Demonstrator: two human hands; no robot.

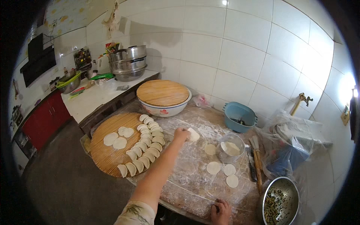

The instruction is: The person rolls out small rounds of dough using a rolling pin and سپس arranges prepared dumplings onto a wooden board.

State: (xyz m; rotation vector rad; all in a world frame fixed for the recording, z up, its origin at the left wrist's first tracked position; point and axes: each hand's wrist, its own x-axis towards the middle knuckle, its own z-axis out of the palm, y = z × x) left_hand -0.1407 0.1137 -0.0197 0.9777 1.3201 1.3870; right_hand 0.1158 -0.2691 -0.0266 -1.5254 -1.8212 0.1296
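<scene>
My left hand (181, 135) reaches across the floured table (183, 176) and pinches the edge of a thin round dough wrapper (193, 135). Near the front edge rests my right hand (222, 212), thumb apart from the fingers, with nothing seen in it. Several loose dough wrappers (213, 168) lie to the right, beside a clear measuring jug (230, 149) of flour. Left of my forearm, a round slatted board (103, 159) bears rows of folded dumplings (144, 161) and a few flat wrappers (119, 143).
A wooden lid covers a flowered basin (165, 110) at the back. A blue plastic basin (240, 115) stands by the wall. On the right are a brush (255, 146), wooden stick (258, 170), plastic-wrapped things (288, 150) and a steel bowl of chopped filling (296, 195). Steamer pots (128, 63) sit far left.
</scene>
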